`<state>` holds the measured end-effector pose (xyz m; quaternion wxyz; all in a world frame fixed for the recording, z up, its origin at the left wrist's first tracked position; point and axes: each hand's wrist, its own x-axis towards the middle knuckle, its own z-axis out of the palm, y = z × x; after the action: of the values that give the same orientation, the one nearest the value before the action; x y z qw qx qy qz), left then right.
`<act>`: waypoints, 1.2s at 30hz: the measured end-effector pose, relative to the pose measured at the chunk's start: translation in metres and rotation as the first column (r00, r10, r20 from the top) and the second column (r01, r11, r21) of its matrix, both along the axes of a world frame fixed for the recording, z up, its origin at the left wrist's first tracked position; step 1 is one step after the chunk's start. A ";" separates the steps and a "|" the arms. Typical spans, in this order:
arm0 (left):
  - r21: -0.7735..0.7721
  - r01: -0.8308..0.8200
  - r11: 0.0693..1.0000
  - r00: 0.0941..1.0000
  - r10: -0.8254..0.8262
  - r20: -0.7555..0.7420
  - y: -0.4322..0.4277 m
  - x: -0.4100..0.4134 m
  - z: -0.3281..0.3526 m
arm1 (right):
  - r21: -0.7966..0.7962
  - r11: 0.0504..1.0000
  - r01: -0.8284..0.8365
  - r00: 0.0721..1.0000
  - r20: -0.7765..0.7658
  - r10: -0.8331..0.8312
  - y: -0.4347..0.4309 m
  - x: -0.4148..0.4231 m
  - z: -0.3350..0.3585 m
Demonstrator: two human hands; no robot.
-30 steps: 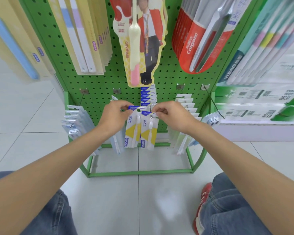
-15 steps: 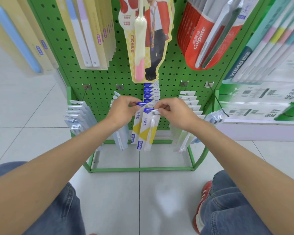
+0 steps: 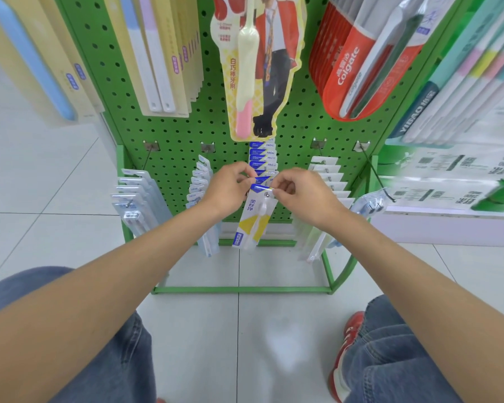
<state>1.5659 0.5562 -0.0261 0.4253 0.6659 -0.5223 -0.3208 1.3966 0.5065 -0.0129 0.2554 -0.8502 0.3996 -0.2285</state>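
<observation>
green pegboard rack (image 3: 169, 132) on pale glossy floor tiles (image 3: 56, 181), white shelf (image 3: 448, 219) at right

The packs (image 3: 252, 218), side by side a second ago, now overlap as one, with the left hand (image 3: 226, 189) at nine o'clock and the right hand (image 3: 303, 196) at three drawn closer.

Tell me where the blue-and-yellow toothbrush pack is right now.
Head view, centre: the toothbrush pack hangs low before the green pegboard, its top pinched between the left hand and the right hand, just in front of the row of matching packs.
</observation>
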 end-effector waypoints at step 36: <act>-0.074 -0.284 0.956 0.952 0.290 0.098 0.038 0.031 0.009 | -0.229 0.965 0.130 0.988 0.113 -0.106 0.021 0.002 -0.001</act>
<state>1.5966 0.5940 -0.0167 0.4582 0.7380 -0.4515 -0.2037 1.3987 0.5277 -0.0136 0.1583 -0.8366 0.4063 -0.3315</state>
